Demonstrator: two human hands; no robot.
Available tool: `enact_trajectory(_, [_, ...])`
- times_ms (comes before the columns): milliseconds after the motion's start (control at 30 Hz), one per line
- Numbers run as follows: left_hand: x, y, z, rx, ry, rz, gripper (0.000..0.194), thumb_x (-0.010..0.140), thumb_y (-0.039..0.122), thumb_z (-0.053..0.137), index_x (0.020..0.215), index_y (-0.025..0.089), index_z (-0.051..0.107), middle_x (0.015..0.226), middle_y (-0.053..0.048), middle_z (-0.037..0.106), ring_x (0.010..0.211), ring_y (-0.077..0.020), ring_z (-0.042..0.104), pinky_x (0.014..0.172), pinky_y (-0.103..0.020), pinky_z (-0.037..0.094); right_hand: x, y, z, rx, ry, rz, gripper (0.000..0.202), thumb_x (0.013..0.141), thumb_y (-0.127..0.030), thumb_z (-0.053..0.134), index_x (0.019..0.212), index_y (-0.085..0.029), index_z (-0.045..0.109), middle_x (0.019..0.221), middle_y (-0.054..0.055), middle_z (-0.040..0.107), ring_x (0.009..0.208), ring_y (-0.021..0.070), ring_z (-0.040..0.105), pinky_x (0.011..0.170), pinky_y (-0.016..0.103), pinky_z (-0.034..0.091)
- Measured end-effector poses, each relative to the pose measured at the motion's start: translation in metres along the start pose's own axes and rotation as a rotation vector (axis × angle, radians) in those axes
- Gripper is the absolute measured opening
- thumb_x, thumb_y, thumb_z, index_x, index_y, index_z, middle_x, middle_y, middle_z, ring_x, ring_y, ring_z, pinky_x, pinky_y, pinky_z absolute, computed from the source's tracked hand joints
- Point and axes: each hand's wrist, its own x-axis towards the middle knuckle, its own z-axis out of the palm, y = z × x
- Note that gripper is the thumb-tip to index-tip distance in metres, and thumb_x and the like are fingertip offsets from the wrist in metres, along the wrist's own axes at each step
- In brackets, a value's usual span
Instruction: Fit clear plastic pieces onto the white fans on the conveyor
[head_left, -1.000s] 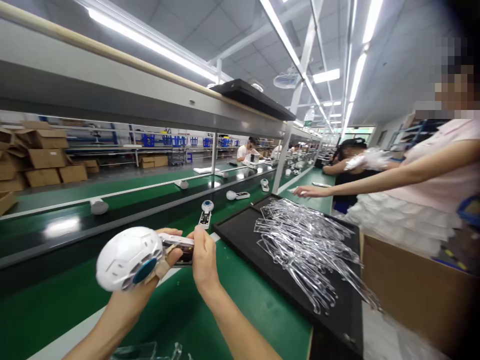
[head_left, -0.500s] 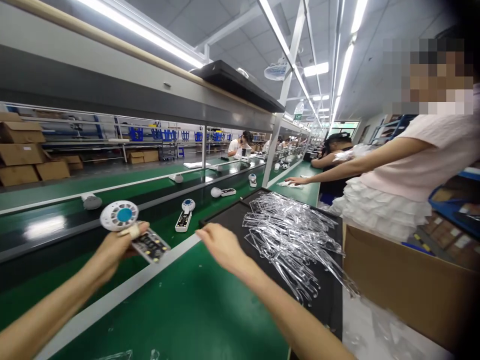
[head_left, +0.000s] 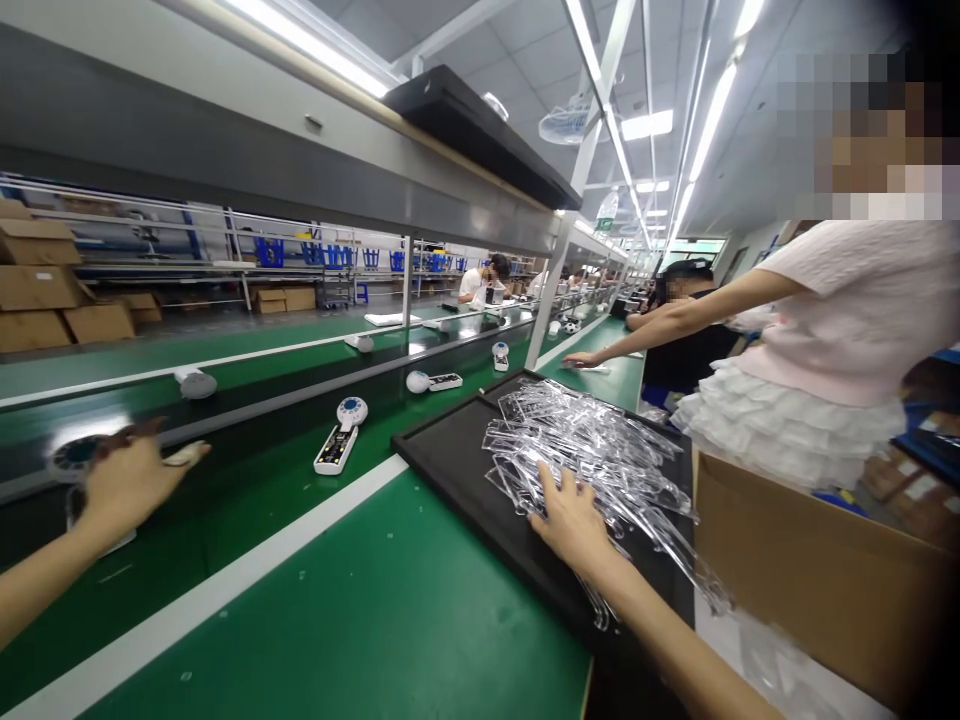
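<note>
At the left, my left hand (head_left: 127,485), slightly blurred, is open with its thumb, in a pale finger cover, held out. Partly hidden behind it is a white handheld fan (head_left: 66,455) with an opened handle, low over or on the dark belt; whether they touch I cannot tell. My right hand (head_left: 574,520) is open, fingers spread over the near edge of a pile of clear plastic strips (head_left: 585,430). These thin transparent parts lie heaped in a black tray (head_left: 450,462). Another handheld fan (head_left: 339,440), its circuit board showing, lies between the hands, beyond the white strip.
More fan units (head_left: 435,382) lie farther along the line. A cardboard box (head_left: 810,560) stands right of the tray. A co-worker's arm (head_left: 690,315) reaches onto the bench behind the tray. A metal post (head_left: 547,300) rises at the tray's far corner, under an overhead shelf (head_left: 300,160).
My left hand has moved left with the handheld fan and has loosened its fingers from it. My right hand has moved right, from beside the tray to over the clear strips, and its fingers have spread.
</note>
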Motion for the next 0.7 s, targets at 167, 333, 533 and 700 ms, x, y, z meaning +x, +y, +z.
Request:
enact_trajectory(167, [-0.011, 0.074, 0.056, 0.13, -0.241, 0.121, 0.077, 0.076, 0.062, 0.045, 0.135, 0.012, 0.042, 0.134, -0.021, 0.051, 0.121, -0.0377, 0.051, 0.092, -0.045, 0.047, 0.005, -0.005, -0.004, -0.042, 0.029, -0.08, 0.044, 0.082, -0.007, 0.053, 0.125, -0.016, 0.056, 0.129, 0.021, 0.05, 0.113, 0.0353, 0.051, 0.075, 0.036, 0.052])
enact_trajectory(333, [-0.022, 0.131, 0.104, 0.141, -0.427, 0.046, 0.08, 0.075, 0.063, 0.049, 0.134, 0.01, 0.043, 0.132, -0.023, 0.051, 0.12, -0.0402, 0.05, 0.09, -0.046, 0.044, 0.006, -0.011, 0.006, -0.089, 0.049, -0.087, 0.052, 0.077, 0.002, 0.051, 0.125, -0.018, 0.055, 0.132, 0.022, 0.046, 0.113, 0.036, 0.05, 0.068, 0.033, 0.051])
enact_trajectory(533, [-0.009, 0.128, 0.119, 0.098, -0.342, -0.128, 0.07, 0.064, 0.029, 0.064, 0.128, 0.01, 0.046, 0.126, -0.029, 0.052, 0.118, -0.0453, 0.05, 0.089, -0.051, 0.042, 0.022, 0.009, 0.002, -0.05, 0.094, -0.109, 0.053, 0.076, 0.006, 0.047, 0.117, -0.024, 0.061, 0.121, 0.015, 0.054, 0.108, 0.0296, 0.054, 0.064, 0.027, 0.046])
enact_trajectory(700, [0.007, 0.103, 0.109, -0.144, -0.268, -0.353, 0.061, 0.059, 0.023, 0.069, 0.115, 0.009, 0.052, 0.104, -0.024, 0.064, 0.106, -0.0434, 0.059, 0.082, -0.048, 0.045, 0.037, 0.01, -0.009, 0.05, 0.127, -0.142, 0.046, 0.084, 0.003, 0.04, 0.112, -0.022, 0.066, 0.098, 0.01, 0.06, 0.091, 0.0218, 0.06, 0.061, 0.025, 0.04])
